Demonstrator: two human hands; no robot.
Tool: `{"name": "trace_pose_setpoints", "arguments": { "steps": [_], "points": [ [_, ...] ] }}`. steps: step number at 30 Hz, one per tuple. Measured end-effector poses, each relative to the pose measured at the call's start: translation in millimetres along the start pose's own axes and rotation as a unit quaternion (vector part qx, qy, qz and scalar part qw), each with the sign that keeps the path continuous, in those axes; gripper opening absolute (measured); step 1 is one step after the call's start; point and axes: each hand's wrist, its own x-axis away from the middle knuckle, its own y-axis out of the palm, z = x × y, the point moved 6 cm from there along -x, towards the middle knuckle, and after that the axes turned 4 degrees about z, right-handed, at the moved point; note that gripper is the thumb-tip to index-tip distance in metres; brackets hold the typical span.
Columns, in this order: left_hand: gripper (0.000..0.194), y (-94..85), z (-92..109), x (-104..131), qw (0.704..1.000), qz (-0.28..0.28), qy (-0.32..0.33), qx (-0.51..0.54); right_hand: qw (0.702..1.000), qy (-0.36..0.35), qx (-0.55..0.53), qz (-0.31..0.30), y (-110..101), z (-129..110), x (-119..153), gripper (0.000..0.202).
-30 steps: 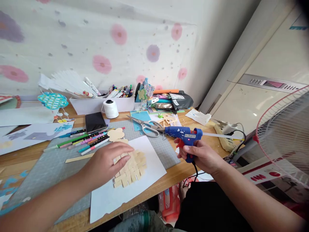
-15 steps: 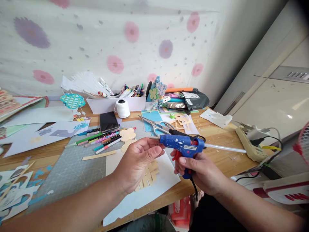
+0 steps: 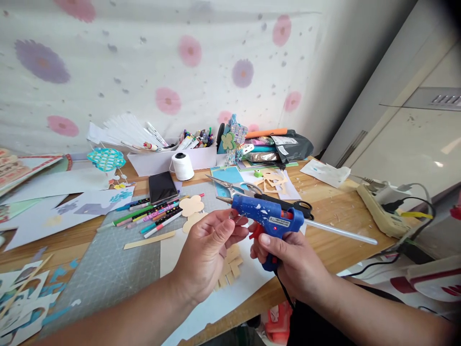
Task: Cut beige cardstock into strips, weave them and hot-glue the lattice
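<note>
My right hand [image 3: 288, 257] is wrapped around the handle of a blue hot glue gun [image 3: 266, 211], its red trigger by the fingers and a clear glue stick [image 3: 342, 231] jutting from the back. A small red light glows on its side. My left hand [image 3: 209, 245] is closed in a pinch just below the gun's nozzle. What lies between thumb and finger is too small to make out; thin clear strands show there. Under the hands, a white sheet [image 3: 201, 312] carries woven beige paper strips [image 3: 230, 269], partly covered by my left hand.
Beige flower-shaped cutouts [image 3: 191, 205], several marker pens [image 3: 154, 216] and a black phone [image 3: 163, 187] lie on the grey cutting mat [image 3: 108, 259]. Behind are scissors [image 3: 230, 185] and a thread spool [image 3: 182, 166]. A power strip [image 3: 376, 209] with cords sits at right.
The glue gun has tilted, its nozzle moving slightly up and left and its rear end dropping. My left hand remains pinched beneath the nozzle. The view has shifted slightly.
</note>
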Motion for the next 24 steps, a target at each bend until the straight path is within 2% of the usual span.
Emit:
{"name": "trace_pose_setpoints", "arguments": {
  "steps": [7,9,12,13,14,15,17,18,19,21,24],
  "points": [
    [0.028,7.0,-5,3,0.997,-0.072,0.006,-0.029,1.0,0.009,0.019,-0.022,9,-2,1,0.035],
    [0.035,7.9,-3,1,0.992,-0.108,0.002,-0.068,0.998,0.015,0.031,-0.044,4,-10,1,0.035],
    [0.035,-3.1,9,-5,0.975,-0.108,0.032,-0.193,0.997,0.018,0.058,-0.047,-18,-27,2,0.031],
    [0.031,-6.3,14,-6,0.95,-0.125,0.057,-0.282,0.996,0.01,0.075,-0.043,-28,-34,2,0.031],
    [0.023,-8.0,19,-5,0.902,-0.159,0.09,-0.392,0.993,0.01,0.103,-0.049,-38,-40,3,0.03],
    [0.017,-8.4,24,-3,0.832,-0.198,0.153,-0.495,0.988,0.011,0.145,-0.054,-46,-45,4,0.028],
    [0.023,-10.6,28,6,0.676,-0.267,0.283,-0.626,0.962,0.0,0.265,-0.066,-60,-54,7,0.023],
    [0.027,-13.7,26,11,0.614,-0.291,0.327,-0.656,0.94,-0.014,0.331,-0.083,-63,-57,9,0.023],
    [0.029,-17.9,23,15,0.571,-0.309,0.348,-0.676,0.913,-0.03,0.391,-0.111,-62,-59,11,0.021],
    [0.031,-24.2,16,21,0.521,-0.329,0.377,-0.691,0.855,-0.047,0.485,-0.178,-56,-54,15,0.016],
    [0.031,-27.0,9,28,0.495,-0.348,0.388,-0.695,0.796,-0.024,0.553,-0.245,-48,-40,21,0.007]
  ]
}}
